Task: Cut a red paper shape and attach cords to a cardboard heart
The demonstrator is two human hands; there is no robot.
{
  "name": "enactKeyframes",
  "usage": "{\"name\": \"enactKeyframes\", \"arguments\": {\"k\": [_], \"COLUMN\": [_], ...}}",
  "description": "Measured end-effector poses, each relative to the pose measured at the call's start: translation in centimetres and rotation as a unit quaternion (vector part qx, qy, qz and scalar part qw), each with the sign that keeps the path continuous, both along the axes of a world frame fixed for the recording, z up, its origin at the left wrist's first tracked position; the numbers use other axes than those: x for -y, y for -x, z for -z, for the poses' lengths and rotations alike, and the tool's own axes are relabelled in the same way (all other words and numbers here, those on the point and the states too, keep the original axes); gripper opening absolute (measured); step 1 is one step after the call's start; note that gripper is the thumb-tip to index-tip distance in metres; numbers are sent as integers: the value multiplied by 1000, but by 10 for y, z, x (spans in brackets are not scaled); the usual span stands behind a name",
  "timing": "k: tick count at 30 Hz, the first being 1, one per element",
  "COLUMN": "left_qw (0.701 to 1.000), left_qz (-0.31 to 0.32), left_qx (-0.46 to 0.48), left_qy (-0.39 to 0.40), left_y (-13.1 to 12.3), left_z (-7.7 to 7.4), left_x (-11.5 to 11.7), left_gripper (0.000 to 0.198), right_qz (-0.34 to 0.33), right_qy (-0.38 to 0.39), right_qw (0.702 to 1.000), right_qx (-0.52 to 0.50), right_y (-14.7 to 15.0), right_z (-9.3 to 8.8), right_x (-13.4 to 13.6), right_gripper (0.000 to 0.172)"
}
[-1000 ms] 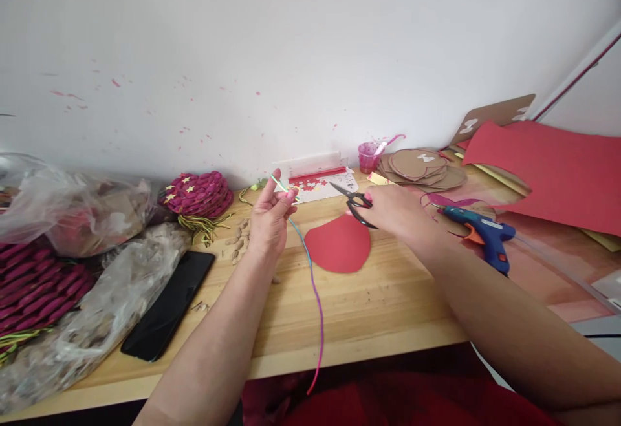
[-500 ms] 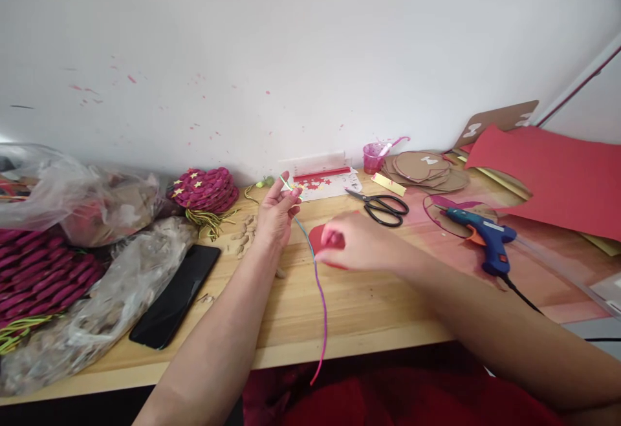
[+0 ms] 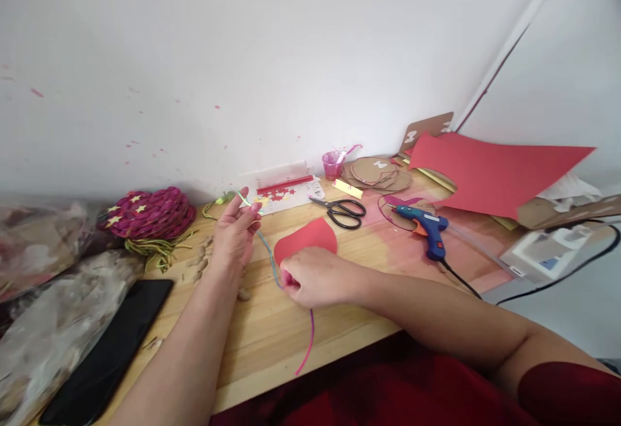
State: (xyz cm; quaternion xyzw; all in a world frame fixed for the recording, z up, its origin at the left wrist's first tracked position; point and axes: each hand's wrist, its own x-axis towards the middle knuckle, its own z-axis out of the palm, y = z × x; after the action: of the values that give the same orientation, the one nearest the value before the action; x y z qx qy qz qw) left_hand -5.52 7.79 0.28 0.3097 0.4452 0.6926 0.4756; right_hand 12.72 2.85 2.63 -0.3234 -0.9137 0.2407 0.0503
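Observation:
A thin multicoloured cord (image 3: 270,255) runs from my left hand down to my right hand, shading from pale green through blue to purple and pink. My left hand (image 3: 237,229), raised over the table, pinches its pale green end between thumb and fingers. My right hand (image 3: 313,278) is closed around the cord lower down, and the pink tail hangs below it toward the table's front edge. Just behind the right hand lies a rounded piece of red paper (image 3: 308,235), partly covered by that hand. Peanuts (image 3: 196,264) lie beside my left forearm, which hides some.
Black scissors (image 3: 344,213) and a blue glue gun (image 3: 429,224) with its cord lie to the right. Behind are cardboard shapes (image 3: 376,172), a pink cup (image 3: 332,165) and paper stars (image 3: 277,196). A large red sheet (image 3: 490,170) lies farther right. A black phone (image 3: 114,348), plastic bags (image 3: 72,322) and magenta woven pieces (image 3: 150,213) occupy the left.
The view has swung to the right. My right hand has come down and closed around the cord, uncovering more of the red paper. My left hand keeps its pinch.

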Motion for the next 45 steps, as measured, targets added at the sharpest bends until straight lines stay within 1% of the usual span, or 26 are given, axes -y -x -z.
{"name": "enactKeyframes", "arguments": {"k": [2,4,6,7,9,11,13,15,16,18,20,21,22,23,26,27,29,31,34,36,37,38,40,42,43,45], "left_qw": [1000,1000,1000,1000,1000,1000,1000,1000,1000,1000,1000,999,999,999,999,999,999,998,995,992,991,990,989,988,988,987], "left_qz": [-5,-10,-11,-10,-7,-6,-8,-8,-7,-2,2,5,8,12,27,31,41,55,95,121,131,138,149,151,152,157], "left_qx": [-2,-4,-4,-5,-8,-11,-13,-15,-15,-18,-21,-22,-24,-24,-21,-21,-21,-18,-7,1,3,5,12,16,16,14], "left_qy": [-2,-4,-3,-1,4,7,10,13,14,15,20,22,24,25,19,17,14,14,21,21,18,19,21,23,23,24], "left_y": [0,1,2,2,3,3,3,3,2,1,0,-1,-1,-2,-3,-4,-5,-6,-8,-10,-11,-11,-12,-13,-14,-14], "left_z": [0,0,0,0,1,2,2,2,1,1,0,-1,-1,-2,-4,-4,-5,-6,-6,-5,-4,-4,-3,-2,-2,-1], "left_x": [0,-1,-1,-1,-1,-1,0,0,0,1,1,2,2,3,4,5,5,6,7,9,9,10,10,11,11,11], "left_gripper": [68,68,68,67,67,66,66,66,66,65,64,64,64,64,65,65,65,64,64,63,61,61,61,62,63,65], "right_qz": [51,119,187,235,328,418,503,569,587,607,609,602,573,534,395,349,277,250,240,232,226,224,221,211,203,186], "right_qy": [58,71,49,31,-33,-85,-120,-158,-181,-207,-218,-219,-219,-205,-128,-116,-66,-22,23,91,144,200,304,378,405,443], "right_qw": [996,987,974,964,938,899,853,807,789,766,761,767,790,820,910,930,956,961,954,944,935,917,868,823,808,789], "right_qx": [-51,-84,-114,-120,-108,-102,-64,2,16,38,46,45,31,17,-8,-25,-71,-117,-178,-214,-234,-262,-325,-366,-376,-382], "right_y": [-14,-35,-63,-78,-110,-140,-166,-188,-196,-206,-203,-196,-185,-170,-114,-95,-60,-33,-11,-6,-5,-5,-5,-4,-3,-2], "right_z": [-17,-40,-66,-79,-100,-114,-118,-115,-111,-101,-92,-88,-84,-81,-70,-64,-50,-35,-18,-9,-5,-2,5,12,14,17], "right_x": [-12,-26,-42,-49,-66,-84,-103,-120,-127,-135,-135,-132,-128,-122,-103,-97,-88,-82,-76,-73,-72,-72,-72,-73,-72,-71], "right_gripper": [9,7,9,10,10,10,12,16,17,23,32,33,32,32,31,31,28,32,31,26,25,24,18,13,12,12]}}
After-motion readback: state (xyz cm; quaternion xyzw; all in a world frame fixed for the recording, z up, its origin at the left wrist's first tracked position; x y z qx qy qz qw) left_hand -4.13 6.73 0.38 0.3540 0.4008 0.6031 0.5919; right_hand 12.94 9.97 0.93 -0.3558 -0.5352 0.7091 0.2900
